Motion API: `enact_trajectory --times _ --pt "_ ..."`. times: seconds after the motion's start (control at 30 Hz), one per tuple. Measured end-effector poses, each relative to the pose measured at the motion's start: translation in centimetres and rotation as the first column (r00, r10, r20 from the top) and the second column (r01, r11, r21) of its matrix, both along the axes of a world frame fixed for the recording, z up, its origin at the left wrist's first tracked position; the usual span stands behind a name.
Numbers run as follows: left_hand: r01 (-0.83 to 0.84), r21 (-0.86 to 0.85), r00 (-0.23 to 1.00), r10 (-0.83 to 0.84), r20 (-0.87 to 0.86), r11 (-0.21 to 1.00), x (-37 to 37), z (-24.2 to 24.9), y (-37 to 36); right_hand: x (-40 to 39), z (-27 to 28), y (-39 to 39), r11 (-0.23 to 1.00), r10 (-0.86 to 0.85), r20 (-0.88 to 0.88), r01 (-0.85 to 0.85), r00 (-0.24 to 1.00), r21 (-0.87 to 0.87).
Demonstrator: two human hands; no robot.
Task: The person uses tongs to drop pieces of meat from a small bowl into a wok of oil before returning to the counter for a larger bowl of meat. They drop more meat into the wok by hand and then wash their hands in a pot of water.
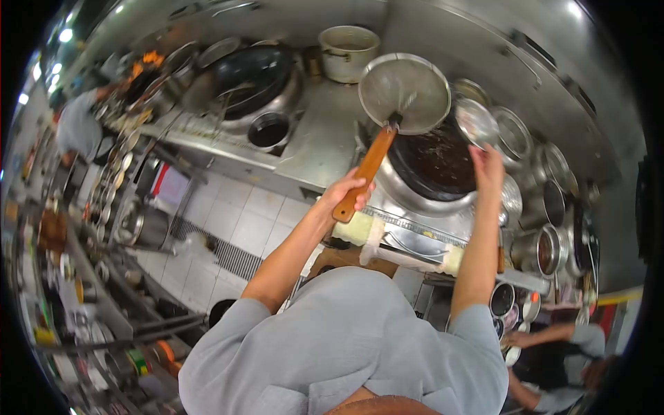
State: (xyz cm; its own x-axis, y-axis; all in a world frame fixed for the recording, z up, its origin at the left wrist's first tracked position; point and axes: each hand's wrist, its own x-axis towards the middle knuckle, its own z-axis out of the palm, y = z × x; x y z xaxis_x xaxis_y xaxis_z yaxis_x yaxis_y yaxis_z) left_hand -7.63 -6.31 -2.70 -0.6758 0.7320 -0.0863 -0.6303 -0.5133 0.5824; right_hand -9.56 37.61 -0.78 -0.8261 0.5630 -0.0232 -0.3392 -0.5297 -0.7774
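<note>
In the head view my left hand (349, 191) is wrapped round the wooden handle of a large round mesh strainer (404, 90). The strainer's mesh hangs over the back left of a wok (439, 162) that holds dark liquid. My right hand (488, 166) grips the near rim of a small round metal bowl (477, 123), tilted over the wok's right side. Something pale and reddish shows in the bowl, too blurred to name. The wok sits on a steel stove ring in front of me.
A dented pot (348, 52) stands behind the counter. A second big wok (256, 79) leans at the left, with a small pot of dark liquid (268, 130) before it. Several metal bowls (512, 135) line the right. Co-workers (76, 124) work at far left and lower right.
</note>
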Motion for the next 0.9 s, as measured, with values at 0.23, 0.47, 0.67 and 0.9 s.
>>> enact_trajectory --times 0.23,0.47,0.67,0.9 --pt "-0.405 -0.042 0.896 0.387 -0.216 0.913 -16.4 1.1 -13.4 13.8 0.3 -0.1 0.932 -0.171 0.098 0.129 0.980 0.340" --pt "-0.750 -0.590 0.660 0.401 -0.635 0.299 -28.4 3.5 -25.2 21.1 -3.7 -4.4 0.976 -0.215 0.242 0.202 0.946 0.079" --pt "-0.849 -0.209 0.480 -0.541 -0.691 -0.486 -31.0 0.1 -33.1 26.4 -5.6 -6.5 0.955 -0.273 0.217 0.291 0.937 -0.055" --pt "-0.886 0.142 0.303 -0.783 -0.543 -0.441 -21.2 2.0 -27.1 32.7 -4.4 -8.5 0.881 -0.450 0.218 0.471 0.866 -0.049"
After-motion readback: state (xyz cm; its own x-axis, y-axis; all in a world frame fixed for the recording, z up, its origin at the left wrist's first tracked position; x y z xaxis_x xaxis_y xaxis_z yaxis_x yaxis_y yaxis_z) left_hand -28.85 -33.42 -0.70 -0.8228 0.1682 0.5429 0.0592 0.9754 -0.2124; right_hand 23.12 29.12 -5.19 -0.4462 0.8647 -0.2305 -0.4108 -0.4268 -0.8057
